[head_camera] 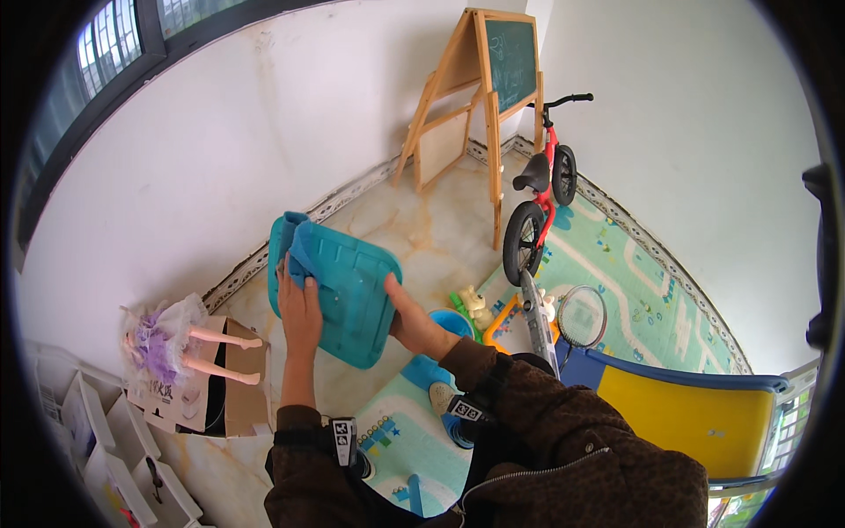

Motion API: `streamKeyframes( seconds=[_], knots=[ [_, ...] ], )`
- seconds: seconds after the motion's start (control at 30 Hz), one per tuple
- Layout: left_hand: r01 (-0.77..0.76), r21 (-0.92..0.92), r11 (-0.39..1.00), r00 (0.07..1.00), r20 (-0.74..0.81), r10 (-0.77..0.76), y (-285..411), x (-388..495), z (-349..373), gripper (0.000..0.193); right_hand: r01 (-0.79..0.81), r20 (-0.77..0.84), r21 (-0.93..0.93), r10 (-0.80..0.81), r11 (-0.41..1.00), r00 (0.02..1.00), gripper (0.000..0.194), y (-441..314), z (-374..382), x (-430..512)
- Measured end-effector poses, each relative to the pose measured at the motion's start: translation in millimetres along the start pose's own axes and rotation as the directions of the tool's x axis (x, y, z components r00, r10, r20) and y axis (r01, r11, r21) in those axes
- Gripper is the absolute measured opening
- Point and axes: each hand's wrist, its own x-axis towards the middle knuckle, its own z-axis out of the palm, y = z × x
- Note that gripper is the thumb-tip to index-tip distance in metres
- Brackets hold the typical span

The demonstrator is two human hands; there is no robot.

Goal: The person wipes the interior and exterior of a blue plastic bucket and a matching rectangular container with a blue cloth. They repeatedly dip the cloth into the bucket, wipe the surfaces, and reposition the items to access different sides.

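A teal plastic lid (353, 284) with rounded corners is held up in front of me, tilted above the marble-patterned floor. My right hand (416, 320) grips its right edge, thumb on the upper face and the fingers mostly hidden behind it. Near the left edge, my left hand (300, 310) holds a folded blue cloth (298, 241) against the lid. Part of the cloth reaches over the lid's far rim. Small pale specks show on the lid's surface.
A doll (165, 343) lies on an open cardboard box (244, 402) at left, beside white storage bins (119, 488). Ahead stand a chalkboard easel (492, 125) and a red balance bike (544, 191). A badminton racket (581, 317) and a blue bucket (452, 321) are at right.
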Motion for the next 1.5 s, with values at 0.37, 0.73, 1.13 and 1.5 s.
streamKeyframes(
  seconds=[0.37, 0.73, 1.13, 1.5],
  knots=[
    [-0.376, 0.134, 0.917, 0.911, 0.232, 0.340, 52.7, -35.1, 28.7, 0.055, 0.122, -0.054, 0.113, -0.117, 0.986, 0.992, 0.069, 2.2, -19.5, 12.8],
    [-0.163, 0.123, 0.979, 0.985, 0.085, 0.153, 40.1, -36.1, 27.6, 0.051, 0.159, -0.075, 0.213, -0.146, 0.964, 0.986, 0.067, -4.2, -8.0, 10.6],
    [-0.161, 0.276, 0.948, 0.983, -0.043, 0.180, -12.7, -2.5, -3.1, 0.048, 0.085, -0.035, 0.185, -0.079, 0.979, 0.996, 0.069, -0.7, -0.8, 6.0],
    [-0.350, 0.138, 0.927, 0.928, 0.186, 0.323, 42.4, -44.7, 33.7, 0.051, 0.246, -0.130, 0.231, -0.221, 0.941, 0.967, 0.068, -3.3, -11.0, 11.6]
  ],
)
